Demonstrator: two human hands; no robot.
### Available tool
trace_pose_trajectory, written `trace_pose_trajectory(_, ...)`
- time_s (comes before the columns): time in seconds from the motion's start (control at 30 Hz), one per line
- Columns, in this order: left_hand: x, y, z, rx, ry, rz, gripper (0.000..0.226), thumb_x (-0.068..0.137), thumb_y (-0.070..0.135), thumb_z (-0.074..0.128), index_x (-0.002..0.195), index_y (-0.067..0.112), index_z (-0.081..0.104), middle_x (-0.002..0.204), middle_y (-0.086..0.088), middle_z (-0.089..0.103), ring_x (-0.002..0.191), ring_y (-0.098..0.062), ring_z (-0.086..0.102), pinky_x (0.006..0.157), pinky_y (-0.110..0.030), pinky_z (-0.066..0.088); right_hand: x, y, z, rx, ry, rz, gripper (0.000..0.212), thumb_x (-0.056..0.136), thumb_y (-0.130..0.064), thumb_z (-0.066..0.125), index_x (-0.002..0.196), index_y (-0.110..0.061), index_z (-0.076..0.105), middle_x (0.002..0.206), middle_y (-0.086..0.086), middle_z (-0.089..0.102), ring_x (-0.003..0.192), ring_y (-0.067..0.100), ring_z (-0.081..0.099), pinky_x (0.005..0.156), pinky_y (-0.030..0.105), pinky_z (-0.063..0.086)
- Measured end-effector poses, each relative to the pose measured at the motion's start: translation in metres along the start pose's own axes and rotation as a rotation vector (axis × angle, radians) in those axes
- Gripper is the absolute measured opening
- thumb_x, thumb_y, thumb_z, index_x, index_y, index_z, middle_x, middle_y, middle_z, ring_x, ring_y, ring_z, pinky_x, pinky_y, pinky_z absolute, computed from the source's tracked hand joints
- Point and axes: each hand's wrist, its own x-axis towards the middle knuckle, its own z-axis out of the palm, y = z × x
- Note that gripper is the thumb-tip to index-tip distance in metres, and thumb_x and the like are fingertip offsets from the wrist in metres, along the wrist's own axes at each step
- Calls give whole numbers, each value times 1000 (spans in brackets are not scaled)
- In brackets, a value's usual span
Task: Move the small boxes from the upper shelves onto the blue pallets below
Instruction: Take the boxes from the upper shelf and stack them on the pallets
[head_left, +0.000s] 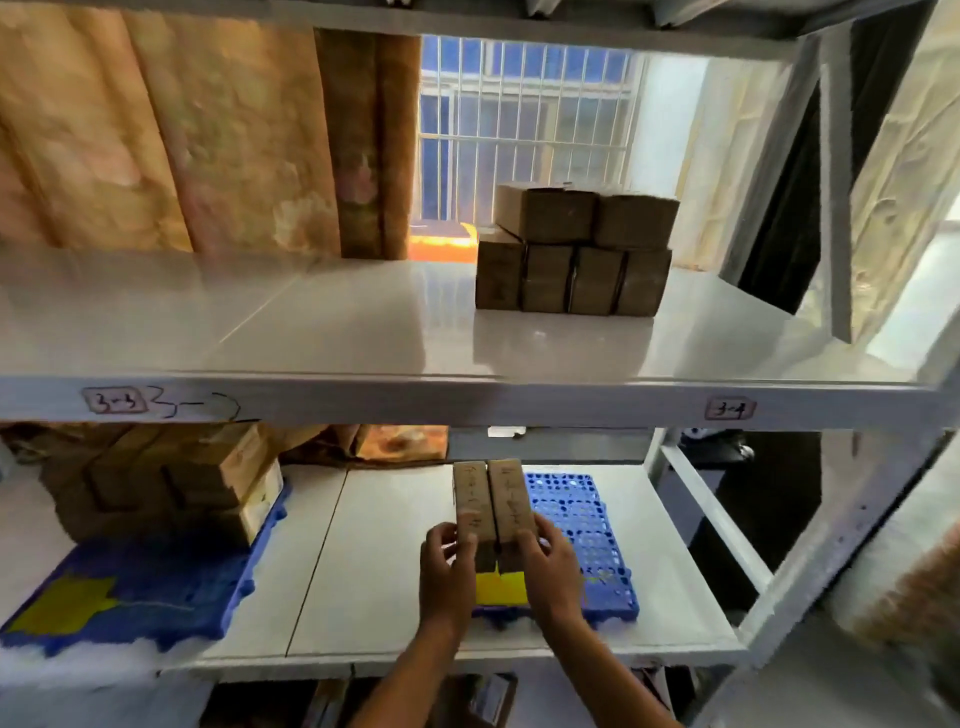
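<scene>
- We hold two small boxes (493, 501) side by side, left hand (448, 564) and right hand (548, 564) gripping their near ends above the right blue pallet (587, 525).
- We see stacked boxes (574, 252) on the upper shelf (363, 332), far right.
- More boxes (171, 483) sit on the left pallet (130, 592).

"3-3", "3-4" on shelf edge (467, 400)

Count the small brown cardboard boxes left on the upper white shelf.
6 show: four in a bottom row at the right of the upper white shelf, two stacked on top. More may hide behind.
</scene>
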Motion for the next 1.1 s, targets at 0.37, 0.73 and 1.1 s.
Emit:
trace_pose_trajectory(0.37, 122, -27, 34, 193, -183, -168, 22, 101, 46, 52, 117, 31, 55, 117, 4, 64, 103, -19, 65, 90, -42, 60, 121, 47, 43, -49, -19, 198, 23, 104, -22, 54, 123, -27, 66, 114, -1, 71, 100, 11, 65, 78, 25, 53)
trace_pose_trajectory(0.73, 131, -33, 33, 174, -171, -207, 41, 104, 41, 46, 142, 26, 49, 143, -4, 56, 123, -27, 58, 103, -47, 53, 133, 58, 45, -106, -61, 279, 55, 110, -42, 37, 158, -15, 39, 159, 3, 45, 147, 26, 41, 122, 44, 34)
trace_pose_trajectory(1.1, 33, 54, 5, 461, -247, 96, 42, 108, 29, 29, 140, 19, 54, 151, -8, 51, 129, -24, 52, 110, -36, 38, 40, -15, -17, -461, -99, -55, 39, 111, -40, 24, 90, -22, 51, 93, 2, 57, 82, 15, 54, 78, 37, 44)
